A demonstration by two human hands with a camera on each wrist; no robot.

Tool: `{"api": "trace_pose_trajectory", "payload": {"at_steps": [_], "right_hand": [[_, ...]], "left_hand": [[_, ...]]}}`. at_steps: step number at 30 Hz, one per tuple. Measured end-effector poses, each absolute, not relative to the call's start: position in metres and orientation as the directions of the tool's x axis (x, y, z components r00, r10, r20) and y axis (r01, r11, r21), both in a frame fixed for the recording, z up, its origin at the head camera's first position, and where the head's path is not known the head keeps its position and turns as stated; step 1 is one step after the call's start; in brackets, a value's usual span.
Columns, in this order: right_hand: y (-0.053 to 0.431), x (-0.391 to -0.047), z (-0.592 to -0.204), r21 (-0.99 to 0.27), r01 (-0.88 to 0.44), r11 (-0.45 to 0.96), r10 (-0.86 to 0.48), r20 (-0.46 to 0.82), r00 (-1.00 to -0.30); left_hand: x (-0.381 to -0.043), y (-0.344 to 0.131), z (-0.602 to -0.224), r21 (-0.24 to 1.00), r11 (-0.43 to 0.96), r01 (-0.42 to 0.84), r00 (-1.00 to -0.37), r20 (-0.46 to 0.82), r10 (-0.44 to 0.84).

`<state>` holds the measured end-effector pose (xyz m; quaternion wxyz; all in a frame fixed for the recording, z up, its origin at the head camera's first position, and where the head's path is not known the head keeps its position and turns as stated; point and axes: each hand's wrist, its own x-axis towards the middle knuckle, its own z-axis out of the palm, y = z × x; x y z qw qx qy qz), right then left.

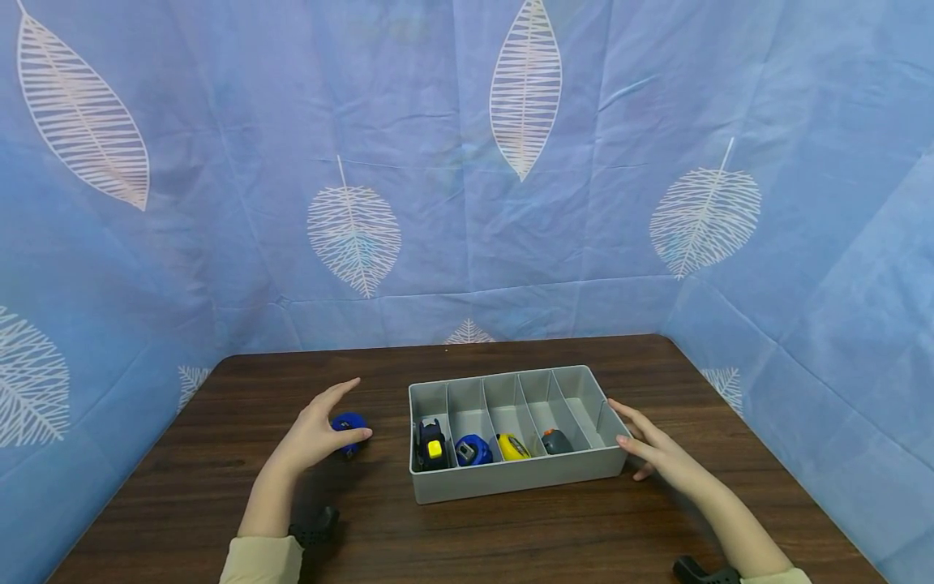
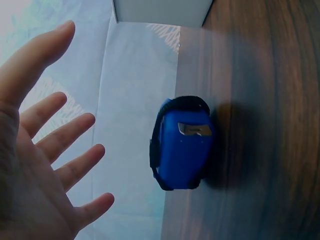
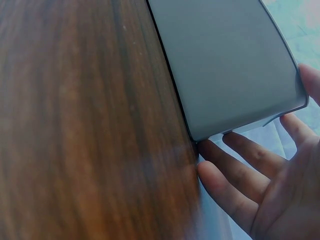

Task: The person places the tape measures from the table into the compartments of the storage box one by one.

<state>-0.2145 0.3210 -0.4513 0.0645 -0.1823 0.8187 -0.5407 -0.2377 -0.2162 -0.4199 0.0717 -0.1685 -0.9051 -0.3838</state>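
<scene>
A blue tape measure (image 1: 349,422) with a black strap and a metal end hook lies on the table, left of a grey divided box (image 1: 521,477). My left hand (image 1: 317,431) is spread around it, thumb and fingers apart; in the left wrist view a gap separates the hand (image 2: 45,165) from the tape measure (image 2: 182,150). At the box's right end, my right hand (image 1: 660,454) touches the wall with extended fingers, thumb at the rim. Inside the box sit a black-and-yellow tape measure (image 1: 432,448), another blue one (image 1: 474,451), a yellow one (image 1: 513,447) and a grey-orange one (image 1: 556,441).
The box stands on a dark wooden table (image 1: 511,535), each tape measure in its own compartment. Blue curtains (image 1: 438,227) with white leaf prints hang behind and on both sides of the table. A black band (image 1: 314,527) is around the left wrist.
</scene>
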Motion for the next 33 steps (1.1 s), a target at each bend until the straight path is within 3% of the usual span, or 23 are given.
{"api": "trace_pose_trajectory", "payload": {"at_steps": [24, 33], "right_hand": [[0.321, -0.214, -0.451, -0.908, -0.213, 0.362, -0.362, 0.074, -0.929], [0.321, -0.213, -0.450, -0.905, -0.213, 0.367, -0.360, 0.073, -0.930]], "left_hand": [[-0.242, -0.226, -0.435, 0.752, 0.596, 0.282, -0.953, 0.147, 0.266], [-0.244, -0.230, -0.443, 0.733, 0.634, 0.247, -0.961, 0.102, 0.257]]}}
